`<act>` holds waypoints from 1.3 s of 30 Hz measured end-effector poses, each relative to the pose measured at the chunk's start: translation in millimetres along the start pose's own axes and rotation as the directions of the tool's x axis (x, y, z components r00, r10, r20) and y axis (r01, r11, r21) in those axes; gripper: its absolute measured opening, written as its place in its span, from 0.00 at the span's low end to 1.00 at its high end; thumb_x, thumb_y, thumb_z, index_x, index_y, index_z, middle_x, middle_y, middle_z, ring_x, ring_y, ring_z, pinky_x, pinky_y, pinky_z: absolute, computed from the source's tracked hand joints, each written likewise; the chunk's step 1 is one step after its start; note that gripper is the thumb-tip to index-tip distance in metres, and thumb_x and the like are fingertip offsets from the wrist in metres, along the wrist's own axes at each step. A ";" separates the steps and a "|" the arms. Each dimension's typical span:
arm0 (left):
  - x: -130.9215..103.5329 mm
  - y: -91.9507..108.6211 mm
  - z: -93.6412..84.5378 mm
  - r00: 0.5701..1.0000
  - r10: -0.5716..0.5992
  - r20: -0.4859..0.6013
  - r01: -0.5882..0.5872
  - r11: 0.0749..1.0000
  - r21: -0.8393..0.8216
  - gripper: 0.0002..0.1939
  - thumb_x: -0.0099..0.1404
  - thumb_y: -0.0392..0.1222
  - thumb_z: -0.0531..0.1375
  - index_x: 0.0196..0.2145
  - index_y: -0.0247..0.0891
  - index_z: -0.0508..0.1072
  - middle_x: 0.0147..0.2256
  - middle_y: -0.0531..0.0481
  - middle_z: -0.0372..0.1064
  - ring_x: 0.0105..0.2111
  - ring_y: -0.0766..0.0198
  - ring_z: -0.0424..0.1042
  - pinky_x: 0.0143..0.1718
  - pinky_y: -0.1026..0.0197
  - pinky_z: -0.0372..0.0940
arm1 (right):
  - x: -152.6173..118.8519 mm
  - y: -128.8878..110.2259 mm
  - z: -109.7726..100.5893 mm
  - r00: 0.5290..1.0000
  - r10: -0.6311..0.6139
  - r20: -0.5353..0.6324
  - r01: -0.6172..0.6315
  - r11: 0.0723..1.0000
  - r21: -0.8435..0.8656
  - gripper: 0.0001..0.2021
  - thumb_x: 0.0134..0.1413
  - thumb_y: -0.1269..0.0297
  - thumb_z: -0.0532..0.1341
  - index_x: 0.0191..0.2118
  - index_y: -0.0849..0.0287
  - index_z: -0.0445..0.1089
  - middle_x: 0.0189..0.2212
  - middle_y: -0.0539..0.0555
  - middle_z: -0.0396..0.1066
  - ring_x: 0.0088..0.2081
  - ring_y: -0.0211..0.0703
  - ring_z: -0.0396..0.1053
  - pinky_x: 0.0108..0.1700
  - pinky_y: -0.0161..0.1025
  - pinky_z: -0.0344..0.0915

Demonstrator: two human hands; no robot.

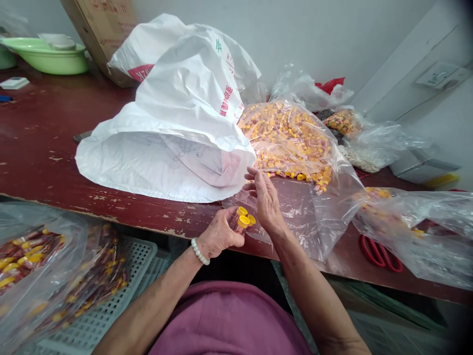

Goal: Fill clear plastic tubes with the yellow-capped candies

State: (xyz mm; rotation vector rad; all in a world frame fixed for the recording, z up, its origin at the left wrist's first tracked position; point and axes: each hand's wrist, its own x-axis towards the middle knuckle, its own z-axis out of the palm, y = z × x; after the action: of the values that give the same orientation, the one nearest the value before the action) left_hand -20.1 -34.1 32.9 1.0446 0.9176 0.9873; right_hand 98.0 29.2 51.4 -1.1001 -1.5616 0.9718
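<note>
Just over the table's front edge, my left hand [220, 230] is closed around small yellow-capped tubes [243, 221], three of whose caps show. A bracelet of pale beads [200, 252] circles that wrist. My right hand [266, 199] is to the right of the tubes, its fingers stretched out and apart, with nothing visible in them. Its fingertips are by the right edge of a white woven sack [148, 170], whose mouth gapes toward me; I cannot tell whether they touch. Behind that hand lies a clear plastic bag [291, 138] full of the same yellow-capped pieces.
Red-handled scissors [380, 254] lie on the dark red table [37, 148] beside another clear bag [417, 217]. Below left, bagged yellow-capped tubes [92, 276] rest on a pale plastic crate [142, 251]. A green basin [55, 58] and a cardboard box [107, 29] stand at the back left.
</note>
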 end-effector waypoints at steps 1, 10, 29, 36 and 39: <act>-0.1 0.8 -1.7 0.999 -0.045 0.007 0.045 0.997 -0.057 0.19 0.39 0.24 0.58 0.32 0.34 0.67 0.27 0.53 0.66 0.24 0.72 0.61 0.20 0.70 0.51 | 4.0 2.1 -6.0 1.000 0.021 -0.021 -0.020 0.999 0.048 0.22 0.62 0.48 0.43 0.52 0.53 0.63 0.45 0.54 0.67 0.36 0.37 0.68 0.39 0.37 0.65; -5.3 -8.0 -21.8 0.988 -0.154 0.004 0.148 0.947 -0.286 0.17 0.42 0.27 0.61 0.34 0.34 0.69 0.25 0.52 0.67 0.18 0.74 0.59 0.12 0.72 0.43 | 53.8 73.5 -53.1 0.985 -0.094 -0.142 -0.004 0.821 -0.571 0.17 0.58 0.66 0.45 0.44 0.62 0.68 0.38 0.57 0.70 0.38 0.41 0.67 0.42 0.40 0.64; 1.7 -14.1 -23.4 0.971 0.012 -0.241 0.007 0.997 0.078 0.16 0.42 0.29 0.61 0.33 0.34 0.66 0.30 0.53 0.67 0.21 0.72 0.59 0.14 0.70 0.57 | 64.9 88.4 -54.0 0.998 -0.020 0.062 0.063 0.528 -0.847 0.12 0.57 0.71 0.51 0.47 0.63 0.63 0.44 0.64 0.63 0.42 0.49 0.64 0.40 0.41 0.62; 10.4 -17.8 -19.4 0.963 0.115 -0.245 -0.030 0.945 0.324 0.17 0.41 0.27 0.58 0.32 0.34 0.67 0.27 0.55 0.67 0.23 0.72 0.61 0.21 0.70 0.57 | 6.5 39.2 -37.1 0.988 -0.138 -0.074 0.104 0.932 -0.347 0.13 0.62 0.60 0.48 0.48 0.59 0.58 0.32 0.51 0.65 0.30 0.36 0.64 0.31 0.33 0.63; 13.9 -20.3 -15.6 0.957 0.201 -0.211 -0.106 0.914 0.391 0.19 0.40 0.25 0.57 0.33 0.34 0.68 0.27 0.55 0.66 0.26 0.70 0.63 0.27 0.68 0.59 | -24.7 9.5 -14.7 0.982 -0.170 0.085 0.178 0.978 -0.105 0.10 0.60 0.60 0.53 0.44 0.57 0.61 0.32 0.50 0.66 0.30 0.35 0.64 0.33 0.34 0.63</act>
State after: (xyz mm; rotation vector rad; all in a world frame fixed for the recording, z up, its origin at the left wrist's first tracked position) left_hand -26.6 -20.9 7.8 1.3538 1.2818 1.1167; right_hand 117.5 9.3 39.4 -0.9931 -1.7610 0.8236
